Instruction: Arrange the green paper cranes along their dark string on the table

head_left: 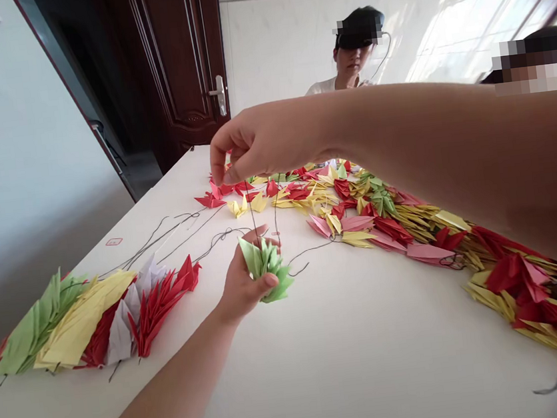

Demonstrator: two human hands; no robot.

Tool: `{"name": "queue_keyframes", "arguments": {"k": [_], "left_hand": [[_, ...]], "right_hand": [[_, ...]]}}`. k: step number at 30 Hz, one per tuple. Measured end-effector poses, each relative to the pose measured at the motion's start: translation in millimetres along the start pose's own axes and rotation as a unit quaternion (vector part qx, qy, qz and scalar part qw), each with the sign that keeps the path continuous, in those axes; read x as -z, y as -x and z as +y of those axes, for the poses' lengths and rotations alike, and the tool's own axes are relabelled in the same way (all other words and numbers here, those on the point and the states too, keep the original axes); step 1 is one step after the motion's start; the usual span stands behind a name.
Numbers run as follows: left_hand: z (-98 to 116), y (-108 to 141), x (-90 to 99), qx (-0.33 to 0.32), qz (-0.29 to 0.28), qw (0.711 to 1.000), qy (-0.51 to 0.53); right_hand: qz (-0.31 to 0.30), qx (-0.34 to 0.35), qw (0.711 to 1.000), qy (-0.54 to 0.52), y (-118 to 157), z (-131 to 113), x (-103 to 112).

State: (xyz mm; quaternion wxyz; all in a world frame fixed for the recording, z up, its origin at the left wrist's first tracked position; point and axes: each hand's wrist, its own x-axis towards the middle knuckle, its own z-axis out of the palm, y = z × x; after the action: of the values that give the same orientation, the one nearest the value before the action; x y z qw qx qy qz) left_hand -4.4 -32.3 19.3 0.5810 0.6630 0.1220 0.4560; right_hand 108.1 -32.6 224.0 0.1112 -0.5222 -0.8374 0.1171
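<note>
My left hand [242,287] is closed around a small bunch of green folded-paper cranes [271,270], thumb at the front, low over the white table [296,368]. A dark thread [253,212] rises from the bunch to my right hand [246,147]. That hand is raised above it, thumb and fingertips pinched together on the thread; the exact grip is too small to see. A second dark thread strand [275,209] runs down beside the first. Just behind the right fingertips lie red paper cranes [209,199] and a yellow crane [238,207] on the table.
At left lie rows of strung cranes in green [40,323], yellow [87,318], white and red [163,306], with loose threads [149,240]. A long heap of mixed cranes [395,222] runs along the right. One person [349,60] is across the table, another [533,59] at right.
</note>
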Motion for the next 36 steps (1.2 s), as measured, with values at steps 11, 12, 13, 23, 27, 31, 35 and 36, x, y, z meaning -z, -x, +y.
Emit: {"name": "queue_keyframes", "arguments": {"k": [11,12,13,23,27,31,35,36], "left_hand": [[-2,1,2.5,0.056,0.000,0.998,-0.030],[-3,2,2.9,0.044,-0.027,0.998,-0.019],[-4,3,2.8,0.037,-0.046,0.998,-0.020],[11,2,4.1,0.066,-0.141,0.928,-0.338],[27,1,5.1,0.107,-0.215,0.892,-0.383],[60,2,4.5,0.118,-0.259,0.863,-0.418],[93,20,17.8,0.135,-0.164,0.806,-0.553],[96,28,23.3,0.142,-0.127,0.782,-0.594]], "right_hand": [[0.061,-0.021,0.997,-0.034,14,-7,-2],[0.062,-0.026,0.997,-0.035,15,-8,-2],[0.059,-0.033,0.997,-0.034,16,-9,-3],[0.038,-0.100,0.983,-0.146,27,7,17],[0.134,-0.169,0.947,-0.237,54,22,25],[0.229,-0.120,0.889,-0.378,94,50,11],[0.269,-0.135,0.794,-0.529,118,78,-21],[0.258,-0.148,0.772,-0.562,117,83,-32]]}}
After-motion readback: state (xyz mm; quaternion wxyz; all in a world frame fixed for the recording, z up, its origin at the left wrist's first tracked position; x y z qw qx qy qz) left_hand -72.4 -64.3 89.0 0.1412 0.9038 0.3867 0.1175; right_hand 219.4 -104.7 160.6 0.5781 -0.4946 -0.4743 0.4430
